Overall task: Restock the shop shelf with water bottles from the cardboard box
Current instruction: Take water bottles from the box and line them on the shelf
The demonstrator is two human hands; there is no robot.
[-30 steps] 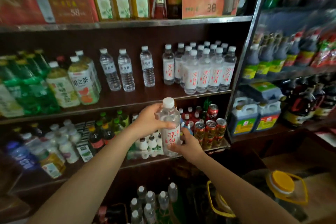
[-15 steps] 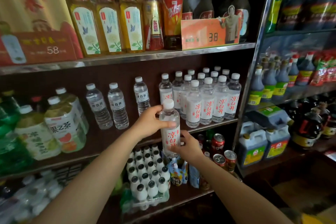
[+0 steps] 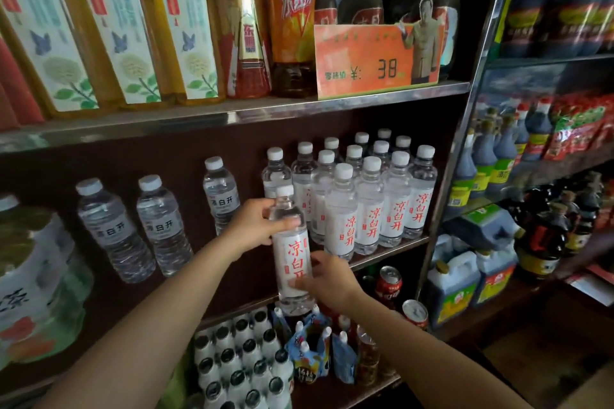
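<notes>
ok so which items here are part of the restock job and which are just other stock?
Job:
held water bottle
left hand, gripping its upper part
right hand, holding its lower part
matching red-label bottles on the middle shelf

Not job:
yellow tea bottles
orange price sign
red cans
blue jugs

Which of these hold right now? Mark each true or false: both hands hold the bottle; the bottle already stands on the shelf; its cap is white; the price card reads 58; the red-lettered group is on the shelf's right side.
1. Both hands hold the bottle. True: left hand near the neck, right hand near the base.
2. It stands on the shelf. False: it is held in front of the shelf edge.
3. Its cap is white. True.
4. The price card reads 58. False: 38.
5. The red-lettered group is on the right. True.
</notes>
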